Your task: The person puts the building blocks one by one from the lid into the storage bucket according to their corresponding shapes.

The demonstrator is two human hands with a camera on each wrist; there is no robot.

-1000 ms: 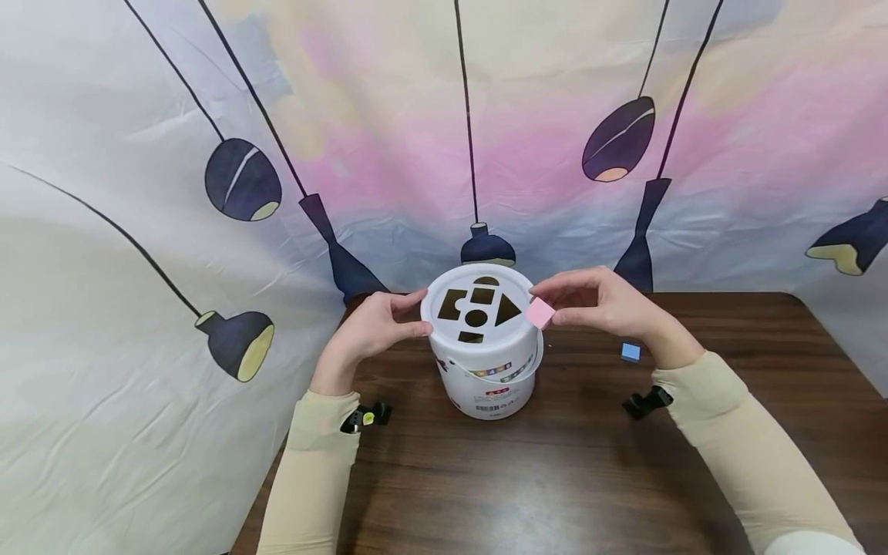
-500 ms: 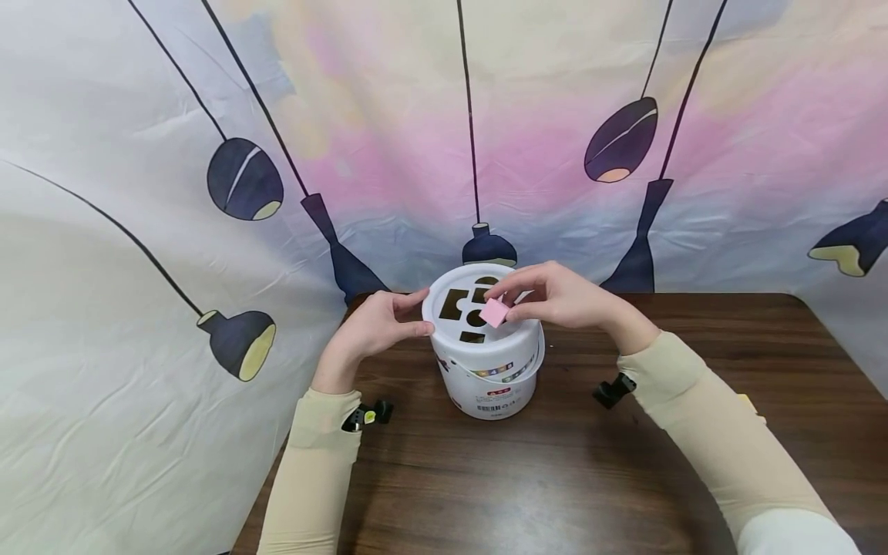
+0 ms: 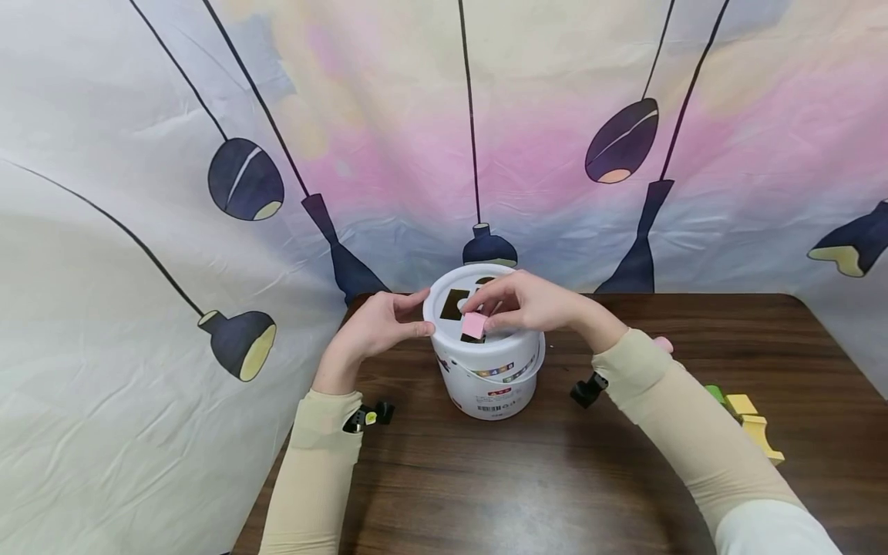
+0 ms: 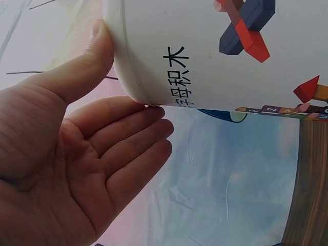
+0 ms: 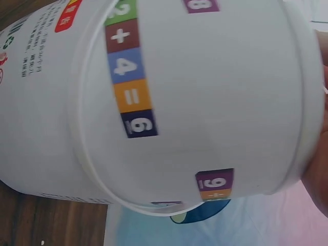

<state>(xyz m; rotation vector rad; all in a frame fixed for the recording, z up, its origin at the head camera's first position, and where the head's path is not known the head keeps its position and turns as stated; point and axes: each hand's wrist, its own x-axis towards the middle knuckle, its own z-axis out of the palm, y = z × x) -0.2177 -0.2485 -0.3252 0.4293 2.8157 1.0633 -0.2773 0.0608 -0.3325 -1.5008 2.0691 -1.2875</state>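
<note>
A white bucket (image 3: pixel 489 393) stands upright on the table, its lid (image 3: pixel 447 333) cut with holes of several shapes. My left hand (image 3: pixel 378 327) steadies the lid's left side, thumb and fingertips touching the rim. In the left wrist view, the fingers of that left hand (image 4: pixel 97 138) extend fairly straight beside the bucket (image 4: pixel 215 77). Above the lid's front hole, my right hand (image 3: pixel 537 301) pinches a small pink square block (image 3: pixel 474 325); it partly covers that hole. The right wrist view shows mostly the bucket's side (image 5: pixel 225 102), with only a sliver of hand (image 5: pixel 318 189) and no block.
On the table (image 3: pixel 555 493), to the right, lie a pink piece (image 3: pixel 663 344), a green block (image 3: pixel 714 393), a yellow block (image 3: pixel 741 405) and a yellow notched block (image 3: pixel 763 439), partly behind the right forearm. A printed cloth (image 3: pixel 388 139) hangs behind the table.
The right hand has carried the pink block leftward from the lid's right edge to over the front hole. The right forearm swung left, uncovering blocks. The left hand stayed on the rim.
</note>
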